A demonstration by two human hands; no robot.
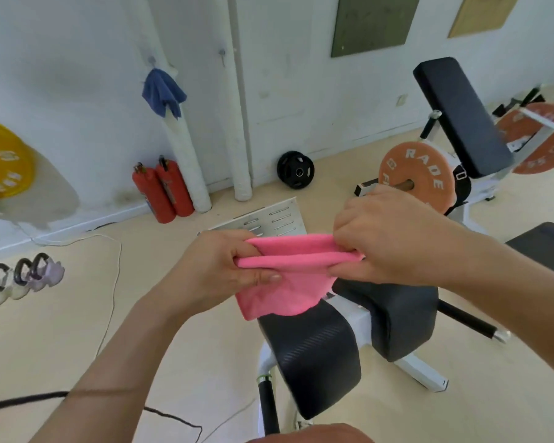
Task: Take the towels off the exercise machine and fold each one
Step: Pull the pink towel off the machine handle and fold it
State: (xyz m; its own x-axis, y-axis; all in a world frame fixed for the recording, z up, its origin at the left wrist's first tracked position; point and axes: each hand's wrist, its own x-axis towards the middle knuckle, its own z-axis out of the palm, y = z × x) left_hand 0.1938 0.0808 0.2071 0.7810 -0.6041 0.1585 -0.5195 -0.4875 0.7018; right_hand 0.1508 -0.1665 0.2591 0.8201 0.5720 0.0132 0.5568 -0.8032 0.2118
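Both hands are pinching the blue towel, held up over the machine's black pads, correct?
Not quite: the towel is pink, not blue. The head view shows the left hand and right hand pinching it over the black pads.

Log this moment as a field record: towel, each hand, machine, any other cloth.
towel: pink towel, held up in the air by its doubled-over top edge, the rest hanging
left hand: left hand pinches the towel's left end
right hand: right hand pinches its right end
machine: black seat pads below the towel
other cloth: blue cloth hanging from a wall hook
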